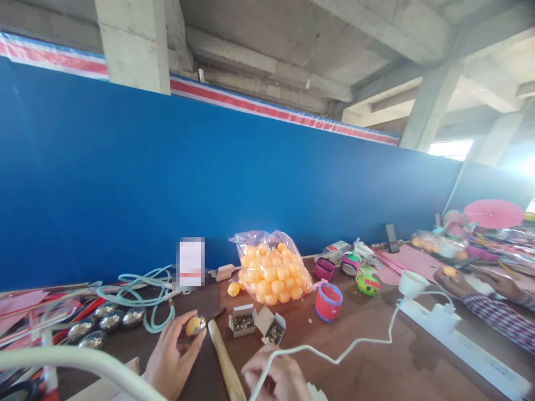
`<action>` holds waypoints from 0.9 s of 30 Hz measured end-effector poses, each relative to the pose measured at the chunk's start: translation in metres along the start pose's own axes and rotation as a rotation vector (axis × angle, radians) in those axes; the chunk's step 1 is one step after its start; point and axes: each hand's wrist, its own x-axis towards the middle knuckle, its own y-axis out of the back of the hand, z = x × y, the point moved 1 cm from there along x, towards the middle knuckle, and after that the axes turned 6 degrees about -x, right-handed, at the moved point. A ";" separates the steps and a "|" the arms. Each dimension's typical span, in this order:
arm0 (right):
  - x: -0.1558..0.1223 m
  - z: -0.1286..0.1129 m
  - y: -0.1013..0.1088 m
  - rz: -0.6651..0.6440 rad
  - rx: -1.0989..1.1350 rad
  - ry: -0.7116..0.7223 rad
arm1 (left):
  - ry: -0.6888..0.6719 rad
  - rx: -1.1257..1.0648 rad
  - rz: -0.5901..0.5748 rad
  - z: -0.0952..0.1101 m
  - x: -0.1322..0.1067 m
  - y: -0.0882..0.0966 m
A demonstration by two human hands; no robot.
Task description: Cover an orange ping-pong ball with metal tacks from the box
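Observation:
My left hand [173, 353] grips a small yellow-orange ball [193, 326] with a shiny silver side between thumb and fingers. Lower in the middle is my right hand [278, 374], its fingers curled in; what they hold, if anything, is hidden. A white cable [307, 349] crosses in front of it. Between the hands lies a hammer with a wooden handle [225, 362]. Just beyond my right hand stand two small open boxes of metal tacks or similar pieces, a left box [243, 333] and a right box [279, 340].
A clear bag of orange balls [273, 278] stands by the blue partition [267, 167]. Shiny silver balls [111, 321] and a pale-blue cord [156, 303] lie left. A red-blue cup [328, 303] and a white power strip [463, 345] are right, near another person's checked sleeve [497, 317].

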 end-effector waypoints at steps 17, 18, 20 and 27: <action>0.061 0.020 0.045 -0.179 -0.554 -0.256 | 0.015 0.041 -0.007 0.009 0.000 0.002; 0.060 0.020 0.044 -0.171 -0.558 -0.248 | 0.009 0.041 -0.016 0.009 0.000 0.001; 0.056 0.022 0.041 -0.148 -0.567 -0.237 | 0.005 0.030 -0.028 0.009 -0.001 0.001; 0.046 0.029 0.032 -0.100 -0.611 -0.204 | -0.018 -0.010 -0.023 0.007 -0.003 -0.001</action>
